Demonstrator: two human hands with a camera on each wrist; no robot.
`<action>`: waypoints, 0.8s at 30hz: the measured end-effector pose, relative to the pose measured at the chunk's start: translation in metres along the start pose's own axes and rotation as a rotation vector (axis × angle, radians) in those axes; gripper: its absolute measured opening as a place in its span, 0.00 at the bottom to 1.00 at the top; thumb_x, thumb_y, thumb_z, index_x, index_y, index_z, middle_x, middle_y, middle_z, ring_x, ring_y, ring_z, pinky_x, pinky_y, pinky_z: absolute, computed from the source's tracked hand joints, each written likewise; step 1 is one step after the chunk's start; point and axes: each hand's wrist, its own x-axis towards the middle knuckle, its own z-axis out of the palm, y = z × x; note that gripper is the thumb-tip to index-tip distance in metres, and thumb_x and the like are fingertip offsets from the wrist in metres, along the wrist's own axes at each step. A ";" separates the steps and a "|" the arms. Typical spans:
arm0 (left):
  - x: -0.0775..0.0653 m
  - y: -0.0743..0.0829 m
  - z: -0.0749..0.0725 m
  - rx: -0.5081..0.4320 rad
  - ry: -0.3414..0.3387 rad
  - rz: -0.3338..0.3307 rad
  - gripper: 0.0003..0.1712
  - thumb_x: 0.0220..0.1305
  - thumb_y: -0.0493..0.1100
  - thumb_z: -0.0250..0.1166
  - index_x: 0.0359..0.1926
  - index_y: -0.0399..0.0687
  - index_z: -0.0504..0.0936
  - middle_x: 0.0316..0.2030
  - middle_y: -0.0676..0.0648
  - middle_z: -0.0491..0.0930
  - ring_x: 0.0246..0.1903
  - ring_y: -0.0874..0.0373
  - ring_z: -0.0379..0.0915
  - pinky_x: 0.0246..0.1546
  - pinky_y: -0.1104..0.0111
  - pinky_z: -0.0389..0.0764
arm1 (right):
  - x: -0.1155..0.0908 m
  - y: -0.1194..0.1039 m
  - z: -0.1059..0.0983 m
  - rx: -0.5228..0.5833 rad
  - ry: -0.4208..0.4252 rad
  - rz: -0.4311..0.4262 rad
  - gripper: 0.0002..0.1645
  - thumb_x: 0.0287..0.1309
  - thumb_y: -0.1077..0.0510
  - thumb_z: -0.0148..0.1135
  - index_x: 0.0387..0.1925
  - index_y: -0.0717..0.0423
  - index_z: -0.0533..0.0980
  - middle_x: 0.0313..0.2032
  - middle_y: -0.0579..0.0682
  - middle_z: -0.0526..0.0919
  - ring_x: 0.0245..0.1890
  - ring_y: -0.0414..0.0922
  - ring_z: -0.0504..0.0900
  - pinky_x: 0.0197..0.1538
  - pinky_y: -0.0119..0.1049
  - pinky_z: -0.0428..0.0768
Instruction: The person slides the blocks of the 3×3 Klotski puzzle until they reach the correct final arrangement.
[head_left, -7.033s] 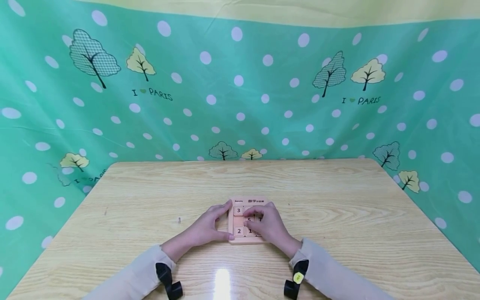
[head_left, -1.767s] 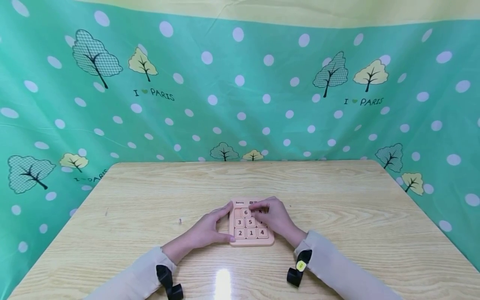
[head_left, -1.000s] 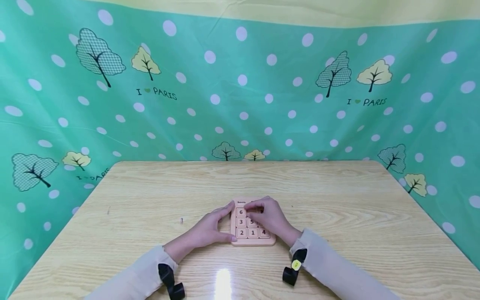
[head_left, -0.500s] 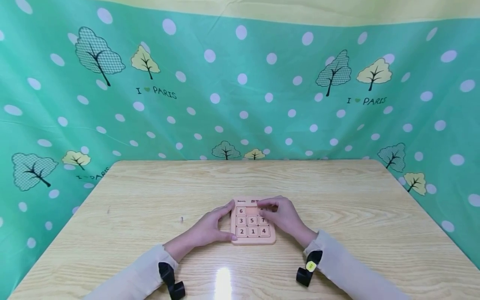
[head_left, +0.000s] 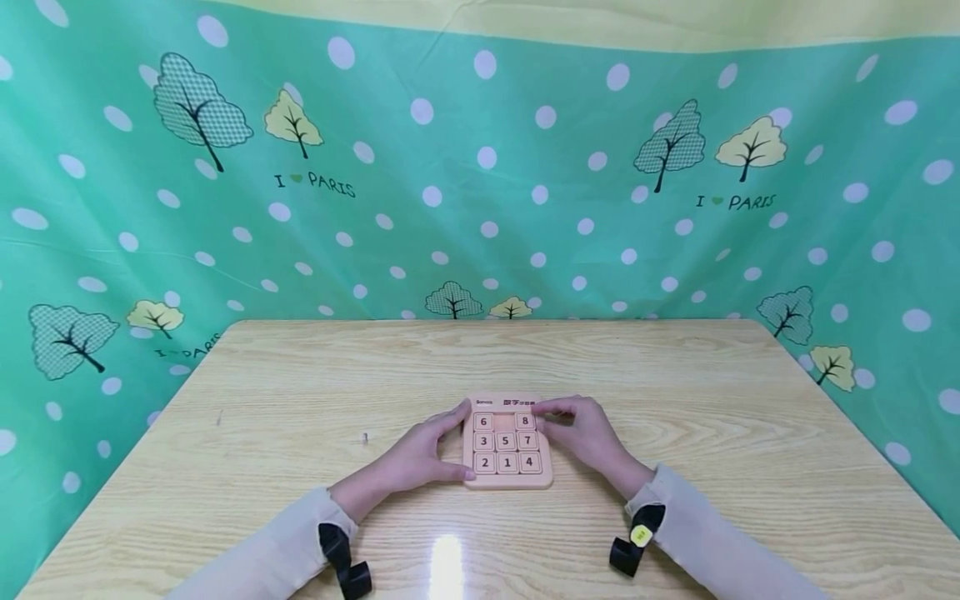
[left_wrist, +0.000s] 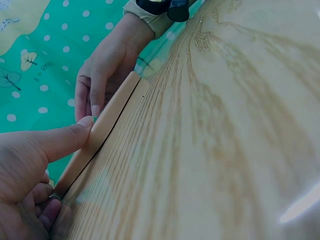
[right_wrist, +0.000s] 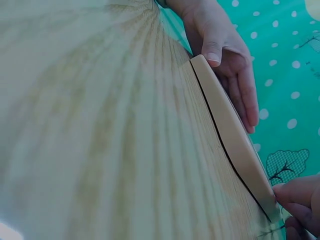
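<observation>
A pale pink number slide puzzle lies flat on the table in the head view. Its rows read 6, gap, 8; then 3, 5, 7; then 2, 1, 4. The left hand holds the board's left side, thumb at the near corner and fingers at the far one. At the upper right, the right hand has its index fingertip and thumb beside the 8 tile, by the board's right edge. Both wrist views show the puzzle's side edge-on; the tiles are hidden there.
The puzzle rests on a wood-grain table. A tiny object or mark lies left of the left hand. Behind the table hangs a green dotted curtain. Each sleeve carries a black strapped wrist camera.
The 3 tile went from top left to middle left, and the 6 tile slid left into the top-left corner. The right hand then drew rightward to the board's edge. The left hand stayed.
</observation>
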 end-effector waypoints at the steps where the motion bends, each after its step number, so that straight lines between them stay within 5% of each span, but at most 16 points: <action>1: 0.000 0.000 0.000 0.000 -0.001 0.001 0.57 0.45 0.51 0.75 0.72 0.44 0.53 0.71 0.46 0.52 0.70 0.49 0.46 0.70 0.55 0.49 | 0.000 0.000 0.000 0.002 0.000 0.001 0.14 0.49 0.64 0.68 0.40 0.52 0.84 0.42 0.48 0.85 0.45 0.46 0.77 0.50 0.42 0.75; 24: 0.000 -0.002 0.001 -0.003 0.000 0.009 0.58 0.45 0.52 0.75 0.72 0.42 0.53 0.71 0.45 0.52 0.70 0.48 0.46 0.70 0.53 0.49 | 0.001 -0.003 0.009 0.013 -0.003 -0.002 0.13 0.48 0.65 0.69 0.38 0.51 0.85 0.40 0.46 0.86 0.40 0.42 0.78 0.46 0.38 0.74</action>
